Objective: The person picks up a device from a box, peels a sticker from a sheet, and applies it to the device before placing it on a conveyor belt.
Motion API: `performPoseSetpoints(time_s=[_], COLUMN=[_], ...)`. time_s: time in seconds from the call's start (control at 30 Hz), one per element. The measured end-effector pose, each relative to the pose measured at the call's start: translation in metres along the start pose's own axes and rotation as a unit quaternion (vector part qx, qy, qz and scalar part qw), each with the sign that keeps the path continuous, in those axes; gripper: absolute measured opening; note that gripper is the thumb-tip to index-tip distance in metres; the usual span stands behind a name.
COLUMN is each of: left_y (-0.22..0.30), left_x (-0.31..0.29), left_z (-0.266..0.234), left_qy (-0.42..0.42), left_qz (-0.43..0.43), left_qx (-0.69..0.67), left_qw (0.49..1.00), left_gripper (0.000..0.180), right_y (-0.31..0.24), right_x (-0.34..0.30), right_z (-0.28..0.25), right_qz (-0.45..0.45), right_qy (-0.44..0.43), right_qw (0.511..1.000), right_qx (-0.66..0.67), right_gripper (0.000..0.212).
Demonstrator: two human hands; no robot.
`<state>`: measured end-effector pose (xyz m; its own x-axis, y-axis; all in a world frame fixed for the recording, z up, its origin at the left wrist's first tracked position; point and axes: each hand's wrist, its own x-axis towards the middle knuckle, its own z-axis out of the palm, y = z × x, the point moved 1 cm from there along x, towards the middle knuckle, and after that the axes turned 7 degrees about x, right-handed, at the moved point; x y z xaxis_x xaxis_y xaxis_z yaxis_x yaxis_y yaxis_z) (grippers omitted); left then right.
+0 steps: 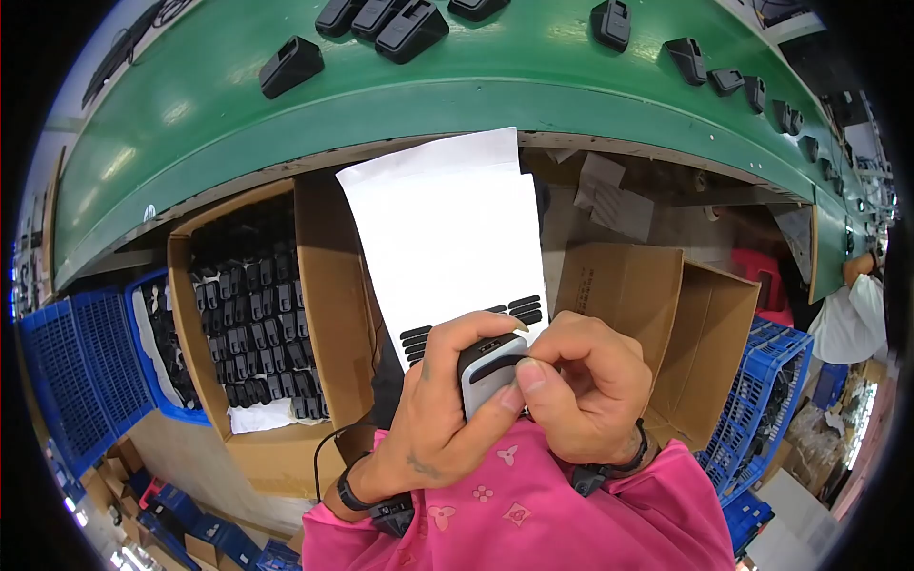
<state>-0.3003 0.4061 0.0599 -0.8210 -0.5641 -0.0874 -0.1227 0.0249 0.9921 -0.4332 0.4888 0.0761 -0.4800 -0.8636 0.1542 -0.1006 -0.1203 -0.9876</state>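
Observation:
My left hand (440, 404) is closed around a small device (481, 392) with a black body and a grey face. Its slotted end points away from me. Against the grey face lies a black oblong strip (491, 370), its right end pinched between the thumb and finger of my right hand (592, 385). Whether the strip is fully flat on the face, I cannot tell. Beneath and beyond my hands is a white sheet (447, 238), carrying several matching black pads (415, 340) near its lower edge, on both sides of the device.
A green workbench (533, 71) crosses the far side, with several black docks (412, 31) on it. To the left, a cardboard box (333, 276) holds rows of black parts, beside blue crates (81, 357). An open carton (619, 295) and a blue basket (762, 409) stand right.

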Motion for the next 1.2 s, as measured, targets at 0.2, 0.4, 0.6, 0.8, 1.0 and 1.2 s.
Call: performPoseSetpoints(time_s=[0.2, 0.4, 0.6, 0.8, 1.0, 1.2], left_y=[0.0, 0.0, 0.0, -0.004, -0.011, -0.008], left_x=[0.0, 0.001, 0.004, 0.003, 0.0, 0.002], left_z=[0.001, 0.001, 0.002, 0.001, 0.002, -0.002], left_qy=[0.019, 0.024, 0.042, 0.055, 0.018, -0.001], left_qz=[0.032, 0.062, 0.089, 0.099, -0.026, -0.061], left_qx=[0.051, 0.092, 0.122, 0.147, -0.107, -0.181], left_qw=[0.998, 0.994, 0.988, 0.983, 0.994, 0.982], left_gripper=[0.047, 0.048, 0.049, 0.048, 0.043, 0.044], right_y=[0.001, 0.0, 0.0, 0.008, 0.016, 0.014], right_x=[-0.001, -0.001, 0.001, 0.003, 0.007, 0.007], right_z=[0.001, -0.001, -0.001, 0.0, -0.015, -0.01], right_qz=[-0.004, 0.014, 0.03, 0.06, 0.284, 0.273], right_qy=[0.003, -0.002, -0.002, -0.001, -0.049, -0.032], right_qw=[1.0, 1.0, 0.999, 0.998, 0.945, 0.948], right_qx=[-0.016, -0.021, -0.027, 0.005, 0.157, 0.157], right_gripper=[0.007, 0.007, 0.006, 0.009, 0.015, 0.022])
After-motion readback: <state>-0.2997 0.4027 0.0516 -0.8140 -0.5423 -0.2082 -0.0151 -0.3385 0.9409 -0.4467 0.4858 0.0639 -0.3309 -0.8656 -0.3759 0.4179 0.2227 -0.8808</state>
